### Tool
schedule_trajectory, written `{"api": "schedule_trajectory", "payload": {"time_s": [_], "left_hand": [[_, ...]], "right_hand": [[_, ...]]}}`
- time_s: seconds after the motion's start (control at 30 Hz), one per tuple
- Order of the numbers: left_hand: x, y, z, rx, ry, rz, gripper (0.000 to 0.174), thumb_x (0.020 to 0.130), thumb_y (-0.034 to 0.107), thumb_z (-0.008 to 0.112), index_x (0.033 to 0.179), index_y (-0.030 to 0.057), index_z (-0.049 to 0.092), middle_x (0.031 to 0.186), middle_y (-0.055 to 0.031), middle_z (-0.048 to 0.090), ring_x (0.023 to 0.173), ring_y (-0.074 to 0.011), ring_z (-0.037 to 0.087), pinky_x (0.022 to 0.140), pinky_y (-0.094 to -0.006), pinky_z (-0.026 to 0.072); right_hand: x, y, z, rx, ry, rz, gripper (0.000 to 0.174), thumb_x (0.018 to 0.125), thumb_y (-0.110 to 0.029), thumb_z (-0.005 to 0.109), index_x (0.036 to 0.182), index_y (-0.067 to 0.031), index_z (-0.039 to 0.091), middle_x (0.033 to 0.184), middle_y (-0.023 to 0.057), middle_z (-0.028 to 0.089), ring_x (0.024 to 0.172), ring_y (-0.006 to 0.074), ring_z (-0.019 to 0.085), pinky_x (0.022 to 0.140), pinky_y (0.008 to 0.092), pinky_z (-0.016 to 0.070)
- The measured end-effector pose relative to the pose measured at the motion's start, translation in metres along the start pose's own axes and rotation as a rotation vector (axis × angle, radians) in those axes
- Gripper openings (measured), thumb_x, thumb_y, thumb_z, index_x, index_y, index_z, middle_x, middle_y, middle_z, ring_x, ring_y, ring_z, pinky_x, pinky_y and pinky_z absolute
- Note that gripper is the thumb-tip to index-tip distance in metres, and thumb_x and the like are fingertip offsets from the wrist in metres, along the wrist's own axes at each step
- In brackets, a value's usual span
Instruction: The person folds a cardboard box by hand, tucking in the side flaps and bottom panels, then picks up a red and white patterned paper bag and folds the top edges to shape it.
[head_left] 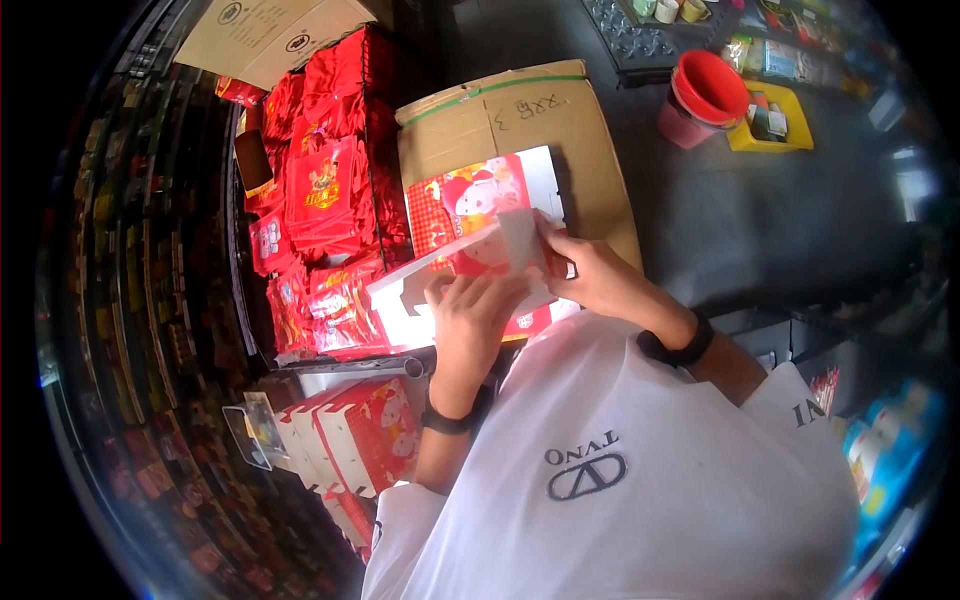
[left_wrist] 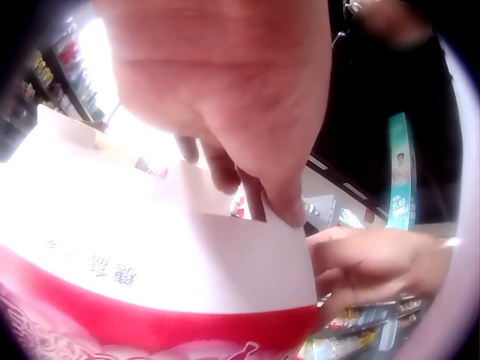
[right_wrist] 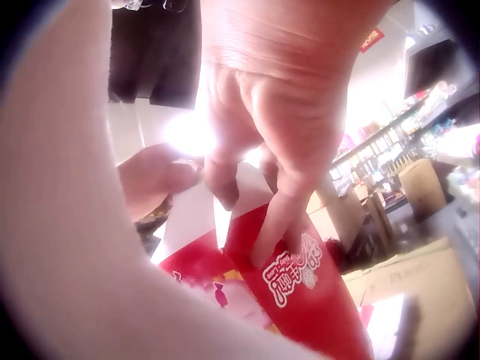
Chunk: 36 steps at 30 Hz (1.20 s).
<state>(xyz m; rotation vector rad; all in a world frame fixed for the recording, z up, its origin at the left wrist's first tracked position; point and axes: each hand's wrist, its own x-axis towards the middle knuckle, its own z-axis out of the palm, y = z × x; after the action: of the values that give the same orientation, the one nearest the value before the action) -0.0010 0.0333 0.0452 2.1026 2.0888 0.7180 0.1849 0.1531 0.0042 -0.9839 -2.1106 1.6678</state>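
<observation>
A red and white printed carton (head_left: pixel 410 300), partly folded with white inner panels and flaps showing, is between both hands. My left hand (head_left: pixel 470 310) grips its near edge; in the left wrist view the left hand's (left_wrist: pixel 225 82) fingers bend over the top of the white panel (left_wrist: pixel 172 247). The right hand (head_left: pixel 600 280) pinches the carton's right end beside a raised pale flap (head_left: pixel 519 240). In the right wrist view the right hand (right_wrist: pixel 285 112) has its fingers on the red end panel (right_wrist: pixel 315 307), across from the left hand (right_wrist: pixel 154 180).
Another printed carton (head_left: pixel 475 195) lies on a large cardboard box (head_left: pixel 600 150). Red packets (head_left: pixel 325 190) fill a rack at the left, with red cartons (head_left: pixel 370 435) below it. Red buckets (head_left: pixel 710 88) and a yellow basket (head_left: pixel 795 120) stand at the upper right.
</observation>
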Motion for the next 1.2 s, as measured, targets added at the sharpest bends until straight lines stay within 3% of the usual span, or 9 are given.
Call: {"api": "schedule_trajectory", "payload": {"time_s": [0.17, 0.27, 0.37, 0.57, 0.73, 0.87, 0.97, 1.07, 1.2], "left_hand": [[-0.01, -0.013, 0.012, -0.096, 0.103, -0.002, 0.015, 0.086, 0.012, 0.084, 0.1, 0.013, 0.079, 0.076, 0.0008, 0.066, 0.077, -0.0182, 0.061, 0.098, -0.0394, 0.041], [-0.013, -0.02, 0.015, -0.066, 0.061, -0.05, 0.014, 0.086, 0.009, 0.083, 0.099, 0.0118, 0.078, 0.079, 0.001, 0.068, 0.079, -0.0187, 0.063, 0.099, -0.0393, 0.0417], [-0.012, -0.02, 0.018, -0.05, 0.039, -0.09, 0.012, 0.087, 0.007, 0.081, 0.098, 0.0113, 0.077, 0.082, 0.0006, 0.07, 0.081, -0.0195, 0.064, 0.098, -0.0401, 0.0419], [-0.011, -0.021, 0.021, -0.078, -0.035, -0.159, 0.009, 0.09, 0.006, 0.077, 0.098, 0.0105, 0.077, 0.088, -0.002, 0.073, 0.084, -0.022, 0.062, 0.094, -0.0418, 0.0425], [-0.003, -0.024, 0.014, -0.2, -0.085, -0.195, 0.014, 0.09, 0.007, 0.071, 0.103, 0.0109, 0.075, 0.098, -0.008, 0.074, 0.102, -0.0334, 0.067, 0.093, -0.0462, 0.0455], [0.001, -0.023, 0.013, -0.231, -0.08, -0.226, 0.011, 0.091, 0.007, 0.071, 0.102, 0.0081, 0.076, 0.094, -0.0096, 0.073, 0.092, -0.0314, 0.064, 0.085, -0.0432, 0.0474], [0.001, -0.027, 0.015, -0.205, -0.019, -0.191, 0.011, 0.091, 0.006, 0.075, 0.102, 0.0042, 0.077, 0.088, -0.0099, 0.073, 0.074, -0.0255, 0.059, 0.072, -0.0382, 0.0485], [-0.001, -0.032, 0.022, -0.131, 0.008, -0.159, 0.012, 0.091, 0.008, 0.076, 0.103, 0.0049, 0.077, 0.088, -0.011, 0.074, 0.075, -0.0283, 0.064, 0.074, -0.0402, 0.0505], [0.001, -0.027, 0.035, -0.046, 0.022, -0.091, 0.016, 0.092, 0.009, 0.074, 0.107, 0.0059, 0.076, 0.099, -0.0119, 0.075, 0.097, -0.034, 0.07, 0.086, -0.045, 0.053]], "right_hand": [[0.004, 0.008, 0.001, 0.045, 0.002, -0.089, 0.061, 0.097, -0.013, 0.076, 0.152, 0.0004, 0.053, 0.108, 0.0182, 0.072, 0.09, 0.0193, 0.069, 0.087, 0.0353, 0.0562], [0.002, 0.0, 0.005, 0.107, 0.057, -0.199, 0.062, 0.097, -0.011, 0.073, 0.154, 0.0008, 0.05, 0.135, 0.024, 0.068, 0.115, 0.0319, 0.074, 0.096, 0.0368, 0.0579], [0.001, -0.001, 0.003, 0.077, 0.018, -0.171, 0.063, 0.098, -0.008, 0.071, 0.157, -0.0024, 0.048, 0.148, 0.0205, 0.062, 0.124, 0.0293, 0.07, 0.103, 0.0354, 0.0554], [0.001, 0.01, 0.003, 0.094, 0.019, -0.201, 0.061, 0.095, 0.0, 0.071, 0.153, -0.0012, 0.052, 0.123, 0.0172, 0.071, 0.102, 0.0208, 0.069, 0.092, 0.0334, 0.0557], [0.0, 0.005, 0.008, 0.102, 0.069, -0.252, 0.055, 0.097, 0.0, 0.07, 0.15, 0.0003, 0.054, 0.123, 0.0184, 0.071, 0.103, 0.0218, 0.07, 0.092, 0.034, 0.0559], [0.001, 0.006, 0.009, 0.07, 0.104, -0.28, 0.051, 0.097, -0.001, 0.069, 0.146, 0.001, 0.055, 0.122, 0.0198, 0.071, 0.106, 0.0218, 0.071, 0.091, 0.0345, 0.0562], [-0.001, -0.009, 0.0, 0.029, 0.017, 0.132, 0.048, 0.098, -0.002, 0.068, 0.145, 0.0004, 0.057, 0.12, 0.0203, 0.071, 0.106, 0.0251, 0.072, 0.091, 0.034, 0.0562], [-0.003, -0.007, 0.007, 0.053, 0.116, -0.291, 0.05, 0.097, 0.0, 0.067, 0.146, -0.0004, 0.055, 0.127, 0.0211, 0.069, 0.106, 0.0298, 0.073, 0.091, 0.0348, 0.0565], [-0.001, 0.004, 0.012, 0.012, 0.031, -0.314, 0.072, 0.094, 0.008, 0.062, 0.161, -0.0116, 0.043, 0.151, 0.0255, 0.051, 0.129, 0.04, 0.062, 0.097, 0.0419, 0.0556]]}}
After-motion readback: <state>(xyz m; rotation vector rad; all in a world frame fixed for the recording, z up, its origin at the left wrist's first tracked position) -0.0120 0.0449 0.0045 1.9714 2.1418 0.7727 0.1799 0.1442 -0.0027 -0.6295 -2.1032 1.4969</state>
